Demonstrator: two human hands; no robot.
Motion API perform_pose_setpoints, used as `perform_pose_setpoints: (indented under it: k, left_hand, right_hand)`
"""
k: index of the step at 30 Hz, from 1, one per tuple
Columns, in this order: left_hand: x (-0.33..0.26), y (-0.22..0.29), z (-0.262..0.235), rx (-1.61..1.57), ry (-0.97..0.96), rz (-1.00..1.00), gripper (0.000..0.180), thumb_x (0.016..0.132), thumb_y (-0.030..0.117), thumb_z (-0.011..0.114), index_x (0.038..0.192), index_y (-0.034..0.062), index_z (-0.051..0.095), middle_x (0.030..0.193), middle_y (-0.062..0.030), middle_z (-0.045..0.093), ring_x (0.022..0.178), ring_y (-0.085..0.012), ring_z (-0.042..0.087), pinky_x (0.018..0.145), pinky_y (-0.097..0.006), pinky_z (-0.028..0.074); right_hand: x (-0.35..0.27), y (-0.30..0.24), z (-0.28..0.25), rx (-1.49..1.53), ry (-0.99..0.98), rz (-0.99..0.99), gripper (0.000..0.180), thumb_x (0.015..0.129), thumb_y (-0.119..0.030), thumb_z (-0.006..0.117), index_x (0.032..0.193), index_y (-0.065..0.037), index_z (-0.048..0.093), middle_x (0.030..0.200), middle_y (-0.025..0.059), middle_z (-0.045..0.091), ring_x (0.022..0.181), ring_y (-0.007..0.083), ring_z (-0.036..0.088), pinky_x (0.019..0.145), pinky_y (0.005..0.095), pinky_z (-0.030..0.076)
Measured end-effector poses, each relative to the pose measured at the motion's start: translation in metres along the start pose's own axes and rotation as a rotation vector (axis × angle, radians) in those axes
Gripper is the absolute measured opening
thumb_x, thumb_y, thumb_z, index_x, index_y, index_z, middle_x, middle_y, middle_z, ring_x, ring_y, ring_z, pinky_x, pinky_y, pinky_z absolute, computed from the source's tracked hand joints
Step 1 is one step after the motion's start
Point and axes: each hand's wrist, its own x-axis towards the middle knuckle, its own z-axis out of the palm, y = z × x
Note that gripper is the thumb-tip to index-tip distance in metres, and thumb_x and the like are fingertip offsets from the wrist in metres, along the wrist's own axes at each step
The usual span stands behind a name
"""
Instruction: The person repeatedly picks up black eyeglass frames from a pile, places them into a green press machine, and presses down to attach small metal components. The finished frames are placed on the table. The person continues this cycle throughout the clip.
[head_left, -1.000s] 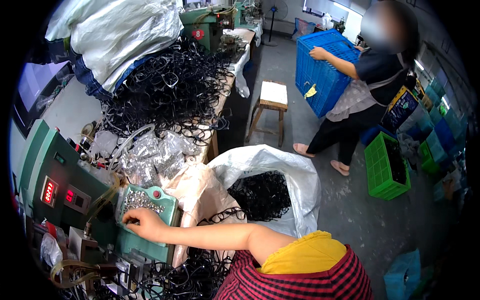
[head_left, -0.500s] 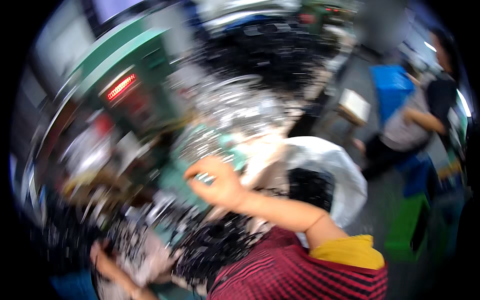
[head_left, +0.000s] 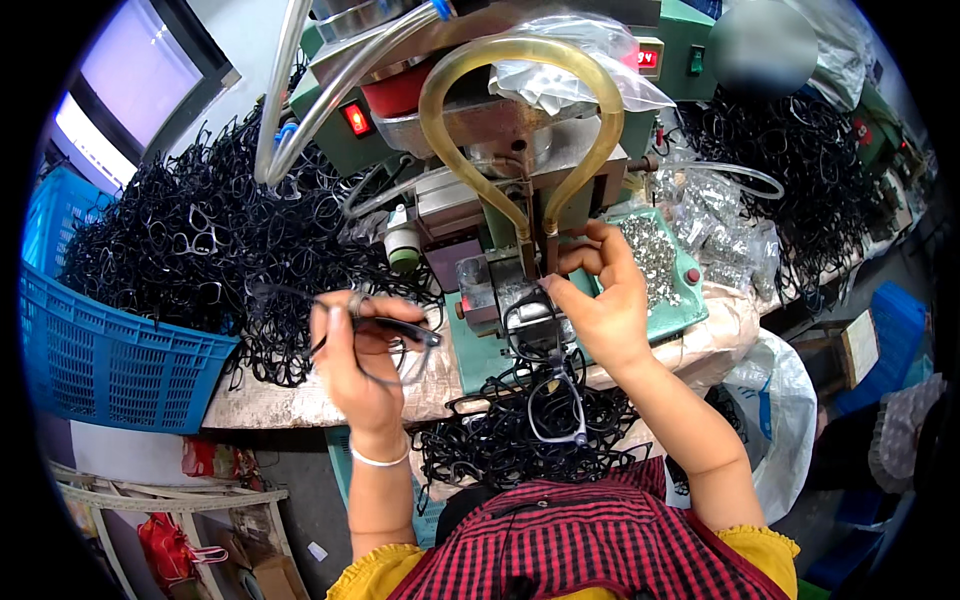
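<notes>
Apparently mid-batch: the left hand clamps a frame beside the machine, the right hand is at the prongs, whether pinching anything I cannot tell; more frames fill the near pile and left heap, finished or not unclear

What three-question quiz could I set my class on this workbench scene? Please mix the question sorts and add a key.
1. Which hand holds an eyeglass frame off to one side of the machine?
2. True or false: neither of the person's wrists wears a band.
3. Fill in the colour: the tray that holds many small shiny pieces is ____.

Key:
1. The left hand.
2. False; a white band circles the left one.
3. Green.
</notes>
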Motion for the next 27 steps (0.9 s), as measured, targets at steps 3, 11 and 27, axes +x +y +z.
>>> perform_pose_setpoints:
  k: [3,11,27]
  left_hand:
    - [0.019,0.022,0.044,0.321,-0.106,0.268,0.028,0.106,0.023,0.032,0.103,0.0004,0.048,0.082,-0.0249,0.068,0.066,-0.0274,0.066,0.064,-0.032,0.055]
    - [0.035,0.026,0.048,0.276,-0.070,0.233,0.029,0.106,0.023,0.033,0.103,-0.0020,0.048,0.082,-0.0274,0.069,0.073,-0.0273,0.070,0.070,-0.032,0.056]
    - [0.007,0.046,0.043,-0.083,-0.324,-0.079,0.026,0.106,0.022,0.033,0.102,0.0012,0.047,0.080,-0.0260,0.069,0.071,-0.0293,0.069,0.070,-0.037,0.056]
  right_hand:
    - [0.002,-0.009,-0.003,-0.051,-0.002,-0.054,0.056,0.078,0.000,0.071,0.128,0.005,0.046,0.085,0.0046,0.069,0.090,0.0119,0.063,0.092,0.0264,0.045]
    - [0.004,-0.007,-0.006,0.011,-0.037,-0.016,0.059,0.077,-0.001,0.072,0.128,0.006,0.045,0.086,0.0060,0.070,0.092,0.0121,0.064,0.092,0.0269,0.045]
    - [-0.024,-0.049,-0.010,0.237,-0.136,0.232,0.061,0.083,0.006,0.059,0.140,0.003,0.039,0.121,0.0116,0.063,0.113,0.0230,0.059,0.103,0.0322,0.042]
